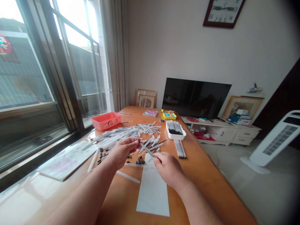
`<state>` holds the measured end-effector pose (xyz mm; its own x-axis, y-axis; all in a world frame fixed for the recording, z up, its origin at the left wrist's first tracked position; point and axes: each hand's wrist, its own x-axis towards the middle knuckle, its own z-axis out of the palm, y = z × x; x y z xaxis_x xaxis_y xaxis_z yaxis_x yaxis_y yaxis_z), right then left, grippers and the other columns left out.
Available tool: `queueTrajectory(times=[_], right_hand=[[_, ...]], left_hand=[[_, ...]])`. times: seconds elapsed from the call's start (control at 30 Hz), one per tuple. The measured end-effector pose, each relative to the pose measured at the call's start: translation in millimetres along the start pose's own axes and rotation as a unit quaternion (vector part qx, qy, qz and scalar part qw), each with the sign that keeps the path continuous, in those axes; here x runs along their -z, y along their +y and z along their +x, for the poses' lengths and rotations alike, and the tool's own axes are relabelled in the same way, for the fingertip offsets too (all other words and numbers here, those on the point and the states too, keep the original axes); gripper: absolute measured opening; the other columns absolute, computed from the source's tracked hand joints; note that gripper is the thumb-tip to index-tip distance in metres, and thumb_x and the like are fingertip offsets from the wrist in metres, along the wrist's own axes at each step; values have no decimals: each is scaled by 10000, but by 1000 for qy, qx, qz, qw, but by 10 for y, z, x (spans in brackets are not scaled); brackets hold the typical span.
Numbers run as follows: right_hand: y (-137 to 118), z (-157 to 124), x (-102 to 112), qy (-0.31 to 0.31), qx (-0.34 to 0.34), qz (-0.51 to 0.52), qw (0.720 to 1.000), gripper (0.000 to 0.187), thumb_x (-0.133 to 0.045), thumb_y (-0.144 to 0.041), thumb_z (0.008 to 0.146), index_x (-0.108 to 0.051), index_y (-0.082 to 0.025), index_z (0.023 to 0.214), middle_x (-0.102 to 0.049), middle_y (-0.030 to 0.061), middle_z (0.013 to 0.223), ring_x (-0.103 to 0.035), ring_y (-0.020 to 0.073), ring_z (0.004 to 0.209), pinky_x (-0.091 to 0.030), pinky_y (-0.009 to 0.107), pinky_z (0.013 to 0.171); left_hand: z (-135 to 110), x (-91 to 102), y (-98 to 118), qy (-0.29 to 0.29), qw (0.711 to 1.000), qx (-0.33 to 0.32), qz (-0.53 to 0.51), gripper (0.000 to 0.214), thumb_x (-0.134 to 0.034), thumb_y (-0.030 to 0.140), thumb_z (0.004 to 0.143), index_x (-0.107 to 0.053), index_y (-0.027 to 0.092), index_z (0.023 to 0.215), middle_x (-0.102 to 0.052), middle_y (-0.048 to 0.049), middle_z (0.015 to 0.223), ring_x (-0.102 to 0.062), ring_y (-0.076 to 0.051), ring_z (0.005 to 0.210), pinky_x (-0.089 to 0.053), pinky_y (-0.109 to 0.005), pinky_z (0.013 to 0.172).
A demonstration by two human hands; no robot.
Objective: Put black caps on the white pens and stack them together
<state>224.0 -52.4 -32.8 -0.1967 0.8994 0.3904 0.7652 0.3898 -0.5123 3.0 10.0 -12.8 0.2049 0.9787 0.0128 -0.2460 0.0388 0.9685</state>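
Between my two hands runs a slim pen [146,149] with a dark end, held tilted above a strip of white paper [153,193]. My left hand [126,150] pinches its dark upper end. Closed round the lower end is my right hand [167,167]. Small black caps [140,161] lie on the table just beyond and beside my left hand. Past them spreads a loose heap of clear pen barrels [117,136], with dark-tipped pieces [151,143] nearer the pen. One pale barrel [128,177] rests left of the paper.
A white tray [177,136] full of pens stands at the right, with several pens [180,149] lined up before it. A red-pink box [105,122], a booklet [150,113] and a yellow box [169,115] sit farther back. At the left lies a large pad [67,161].
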Motion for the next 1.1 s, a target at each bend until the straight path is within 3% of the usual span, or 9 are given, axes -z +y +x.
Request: queueTrajectory(times=[0.23, 0.4, 0.5, 0.6, 0.73, 0.9, 1.0, 1.1], right_hand=[[-8, 18, 7, 15, 0, 14, 1000, 196, -520, -210, 918, -714, -237, 923, -695, 41, 882, -604, 194, 881, -412, 264, 770], [-38, 21, -32, 26, -22, 133, 991, 195, -525, -274, 931, -690, -216, 1016, -688, 44, 858, -588, 186, 789, -422, 281, 712], [-44, 29, -76, 9, -89, 267, 959, 198, -543, -367, 930, -633, -196, 973, -640, 9, 746, -510, 145, 623, -388, 265, 601], [-71, 35, -84, -29, -137, 396, 907, 259, -554, -436, 925, -588, -187, 861, -609, 0, 697, -476, 127, 602, -375, 256, 584], [-125, 37, -60, -52, -160, 475, 864, 376, -529, -509, 934, -562, -175, 765, -590, 6, 644, -440, 112, 564, -354, 253, 563], [-138, 48, -64, -9, -154, 464, 873, 339, -651, -506, 870, -570, -188, 958, -625, -7, 705, -498, 125, 625, -383, 251, 610], [-114, 52, -80, 9, -143, 433, 890, 332, -679, -492, 851, -581, -179, 903, -626, -1, 701, -510, 129, 637, -378, 251, 608], [-103, 49, -89, -8, -169, 440, 882, 362, -605, -527, 892, -592, -170, 841, -607, 0, 623, -464, 118, 567, -341, 247, 562]], left_hand=[[12, 13, -44, 10, 1000, 16, -1, 305, -816, 381, 744, -718, 191, 962, -751, -74, 955, -687, -184, 896, -438, -256, 756], [30, 15, -61, 8, 1000, 6, -25, 284, -816, 354, 750, -728, 191, 966, -748, -60, 926, -685, -159, 865, -438, -230, 733], [22, 19, -32, -7, 999, -11, -47, 269, -814, 325, 757, -733, 179, 968, -745, -67, 933, -682, -157, 866, -449, -229, 750], [12, 27, -4, -25, 997, -25, -64, 267, -809, 306, 768, -731, 171, 985, -742, -75, 956, -678, -157, 872, -463, -235, 776], [13, 23, -8, -32, 996, -40, -72, 273, -809, 296, 769, -726, 162, 991, -742, -89, 992, -679, -171, 890, -476, -259, 820], [35, 12, -66, 9, 997, -39, -67, 255, -819, 294, 758, -727, 154, 951, -740, -66, 883, -678, -147, 815, -476, -241, 786], [30, 2, -70, 0, 997, -29, -70, 253, -820, 300, 757, -733, 153, 943, -745, -71, 903, -683, -144, 829, -481, -230, 781], [11, -16, -41, -17, 996, -18, -89, 271, -827, 299, 749, -730, 160, 960, -753, -90, 973, -696, -162, 891, -495, -235, 802]])
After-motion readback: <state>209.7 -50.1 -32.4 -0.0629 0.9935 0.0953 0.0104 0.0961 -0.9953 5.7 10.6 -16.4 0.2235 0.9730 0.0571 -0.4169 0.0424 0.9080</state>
